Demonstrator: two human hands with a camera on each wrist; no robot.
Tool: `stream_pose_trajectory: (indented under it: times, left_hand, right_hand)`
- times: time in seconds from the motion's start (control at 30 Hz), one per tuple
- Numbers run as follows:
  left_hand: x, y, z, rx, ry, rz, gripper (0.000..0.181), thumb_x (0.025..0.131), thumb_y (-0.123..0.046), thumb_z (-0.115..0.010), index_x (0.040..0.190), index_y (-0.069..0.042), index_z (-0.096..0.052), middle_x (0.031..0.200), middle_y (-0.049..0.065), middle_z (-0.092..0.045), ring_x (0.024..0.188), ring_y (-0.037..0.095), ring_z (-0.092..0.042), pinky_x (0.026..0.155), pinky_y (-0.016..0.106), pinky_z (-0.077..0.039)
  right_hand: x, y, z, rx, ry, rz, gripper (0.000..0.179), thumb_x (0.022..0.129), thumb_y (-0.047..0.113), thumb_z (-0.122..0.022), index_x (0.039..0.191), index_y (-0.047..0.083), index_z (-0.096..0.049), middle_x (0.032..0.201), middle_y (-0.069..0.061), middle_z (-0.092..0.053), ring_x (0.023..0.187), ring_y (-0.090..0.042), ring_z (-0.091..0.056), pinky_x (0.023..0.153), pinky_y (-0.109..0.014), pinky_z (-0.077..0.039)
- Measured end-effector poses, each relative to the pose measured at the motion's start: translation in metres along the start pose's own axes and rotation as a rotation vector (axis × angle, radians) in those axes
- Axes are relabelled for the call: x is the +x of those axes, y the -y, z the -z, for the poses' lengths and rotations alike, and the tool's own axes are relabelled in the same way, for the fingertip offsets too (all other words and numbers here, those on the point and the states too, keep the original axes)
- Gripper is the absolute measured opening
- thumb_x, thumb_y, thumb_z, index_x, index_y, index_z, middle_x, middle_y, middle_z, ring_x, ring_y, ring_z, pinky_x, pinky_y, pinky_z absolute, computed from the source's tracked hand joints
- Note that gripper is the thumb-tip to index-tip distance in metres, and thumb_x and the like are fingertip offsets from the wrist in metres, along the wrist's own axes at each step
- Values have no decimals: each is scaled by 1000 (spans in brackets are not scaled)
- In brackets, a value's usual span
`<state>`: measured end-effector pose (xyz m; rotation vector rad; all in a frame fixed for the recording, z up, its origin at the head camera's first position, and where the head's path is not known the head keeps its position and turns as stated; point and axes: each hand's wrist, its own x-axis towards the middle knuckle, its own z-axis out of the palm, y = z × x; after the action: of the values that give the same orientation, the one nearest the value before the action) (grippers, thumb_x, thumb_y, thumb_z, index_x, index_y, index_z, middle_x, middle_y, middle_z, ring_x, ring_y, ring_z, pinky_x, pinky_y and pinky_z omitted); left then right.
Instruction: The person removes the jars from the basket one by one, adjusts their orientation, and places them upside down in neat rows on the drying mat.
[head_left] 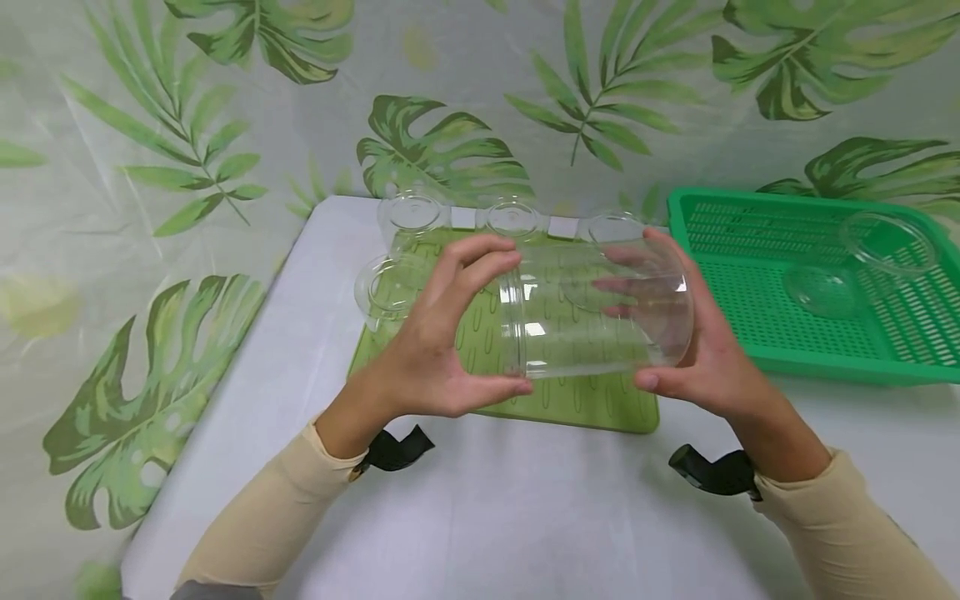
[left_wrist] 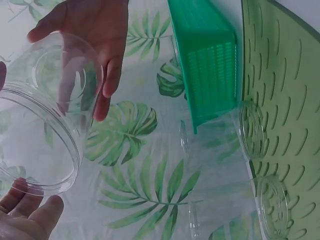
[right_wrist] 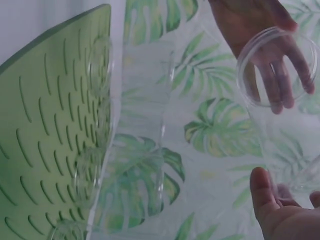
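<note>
A clear jar (head_left: 600, 325) is held sideways in the air above a green ridged mat (head_left: 600, 412). My left hand (head_left: 438, 337) grips the ridged mouth end, thumb below and fingers above. Around the smooth base end curls my right hand (head_left: 708, 333), its fingers showing through the clear wall. In the left wrist view the jar's open mouth (left_wrist: 37, 137) faces the camera. Several similar clear jars stand on the mat, among them a back-left jar (head_left: 415, 212), a back-middle jar (head_left: 513, 218) and a jar at the left side (head_left: 390, 287).
A green plastic basket (head_left: 825, 367) stands at the right, with a clear jar (head_left: 888, 242) inside it. White cloth (head_left: 510, 508) covers the table. Behind it hangs a leaf-patterned sheet (head_left: 465, 50), which also shows at the left side.
</note>
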<state>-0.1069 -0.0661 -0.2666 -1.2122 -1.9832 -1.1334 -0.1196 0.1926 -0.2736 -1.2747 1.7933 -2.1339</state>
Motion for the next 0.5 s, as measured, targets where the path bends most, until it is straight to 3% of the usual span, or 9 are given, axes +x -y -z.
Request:
stream_pose_trajectory:
  times: [0.23, 0.5]
  left_hand:
    - [0, -2, -1, 0, -19, -2, 93, 56, -30, -86, 125, 7, -37, 128, 23, -39, 123, 29, -38, 104, 39, -36]
    - [-14, -6, 7, 122, 56, 65, 88, 66, -33, -81, 131, 4, -34, 137, 21, -32, 130, 28, -34, 106, 39, -34]
  right_hand:
    - [4, -1, -4, 62, -73, 114, 95, 68, 9, -79, 143, 1, -20, 138, -25, -33, 121, -33, -43, 99, -35, -44]
    - [6, 3, 1, -3, -128, 145, 96, 63, 9, -81, 140, -2, -25, 135, -24, -38, 117, -34, -48, 96, -34, -47]
